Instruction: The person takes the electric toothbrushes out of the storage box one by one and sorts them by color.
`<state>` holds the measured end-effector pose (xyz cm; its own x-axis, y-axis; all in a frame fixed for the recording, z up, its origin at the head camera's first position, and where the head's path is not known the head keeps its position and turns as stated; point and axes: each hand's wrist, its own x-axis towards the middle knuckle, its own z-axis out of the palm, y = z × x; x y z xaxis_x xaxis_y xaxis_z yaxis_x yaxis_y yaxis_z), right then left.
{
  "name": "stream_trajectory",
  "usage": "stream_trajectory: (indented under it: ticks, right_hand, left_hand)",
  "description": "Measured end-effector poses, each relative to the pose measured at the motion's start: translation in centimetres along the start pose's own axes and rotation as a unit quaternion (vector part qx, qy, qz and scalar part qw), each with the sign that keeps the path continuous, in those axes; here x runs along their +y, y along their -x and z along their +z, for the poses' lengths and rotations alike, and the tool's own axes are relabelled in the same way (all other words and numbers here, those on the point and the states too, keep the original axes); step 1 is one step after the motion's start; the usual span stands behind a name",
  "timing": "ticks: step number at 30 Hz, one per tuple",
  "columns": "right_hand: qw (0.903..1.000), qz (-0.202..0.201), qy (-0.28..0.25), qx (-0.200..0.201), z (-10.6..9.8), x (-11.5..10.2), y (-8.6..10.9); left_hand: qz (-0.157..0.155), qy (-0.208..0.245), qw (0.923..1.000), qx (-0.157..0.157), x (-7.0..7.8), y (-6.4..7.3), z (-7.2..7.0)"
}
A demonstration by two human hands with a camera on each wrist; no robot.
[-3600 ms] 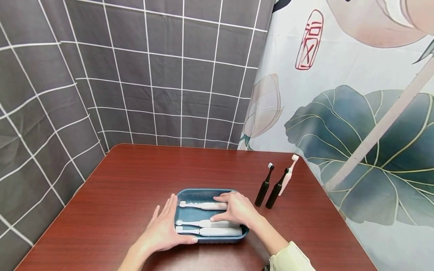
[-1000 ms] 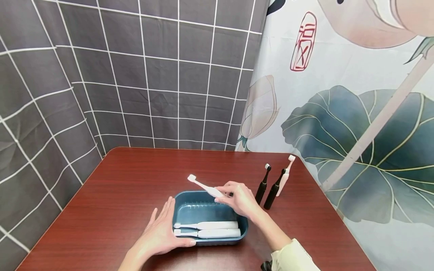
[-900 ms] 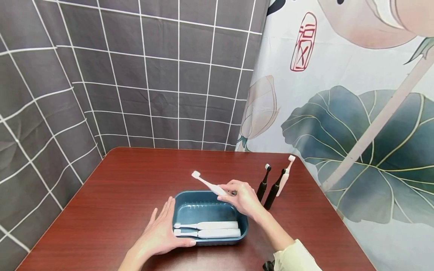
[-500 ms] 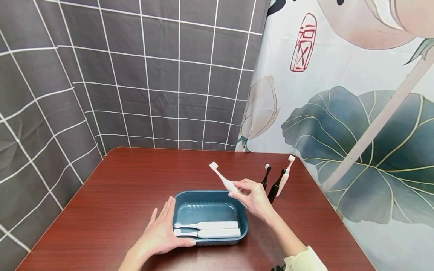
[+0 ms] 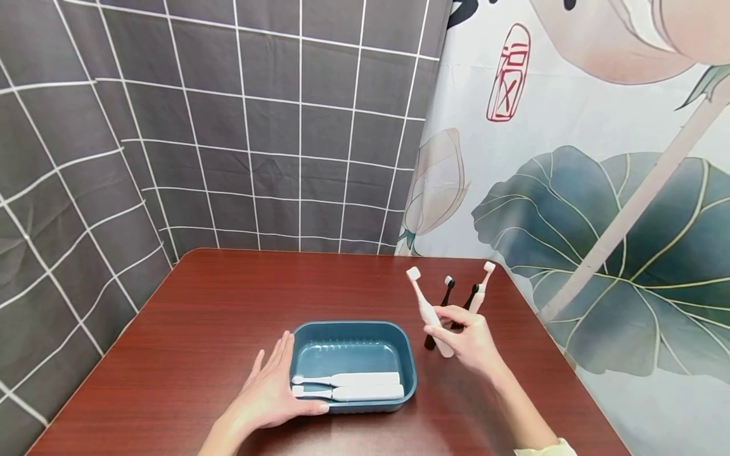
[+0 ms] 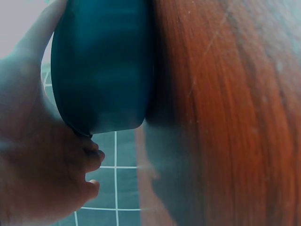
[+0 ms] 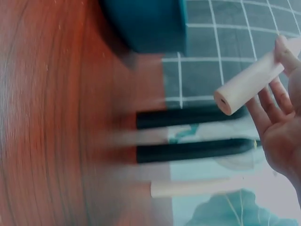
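My right hand pinches a white electric toothbrush by its handle, to the right of the blue box. The brush is nearly upright, head up and leaning left; its bottom end is clear of the table in the right wrist view. Beside it stand two black electric toothbrushes, partly hidden by the hand in the head view, and a white one. My left hand rests against the left end of the blue box, fingers straight, thumb along the front rim. Two white electric toothbrushes lie inside.
The reddish-brown table carries everything. A grey checked curtain hangs behind, and a lotus-print curtain hangs along the right side, close to the standing toothbrushes.
My right hand has lifted the white toothbrush out of the box's far side, carried it right, past the box, and turned it nearly upright. The left hand and the box have stayed put.
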<state>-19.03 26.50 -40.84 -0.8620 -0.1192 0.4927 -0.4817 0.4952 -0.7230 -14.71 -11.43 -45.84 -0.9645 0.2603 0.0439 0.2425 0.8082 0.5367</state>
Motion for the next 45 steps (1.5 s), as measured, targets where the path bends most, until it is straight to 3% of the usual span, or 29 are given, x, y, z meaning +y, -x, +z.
stream_trajectory:
  ticks: [11, 24, 29, 36, 45]
  right_hand:
    - [0.9948, 0.062, -0.079, 0.021, -4.1, 2.4, 2.3]
    - [0.9870, 0.113, -0.002, 0.115, -8.2, 6.0, 3.6]
    - [0.9813, 0.141, 0.009, 0.131, -8.7, 7.9, 3.8]
    - [0.9756, 0.156, -0.052, 0.145, -8.6, 10.1, 3.2]
    - [0.9697, 0.182, -0.065, 0.149, -7.8, 11.2, 2.1]
  left_hand:
    - [-0.005, -0.002, 1.0000, 0.003, -0.2, -0.2, -0.1]
    - [0.000, -0.008, 1.0000, 0.004, -0.4, -0.1, 0.1]
    - [-0.001, -0.006, 1.0000, 0.001, -0.3, -0.1, 0.0]
    - [0.000, -0.007, 1.0000, 0.000, 0.0, 0.1, -0.2]
    - [-0.002, -0.005, 1.0000, -0.003, 0.1, 0.0, -0.2]
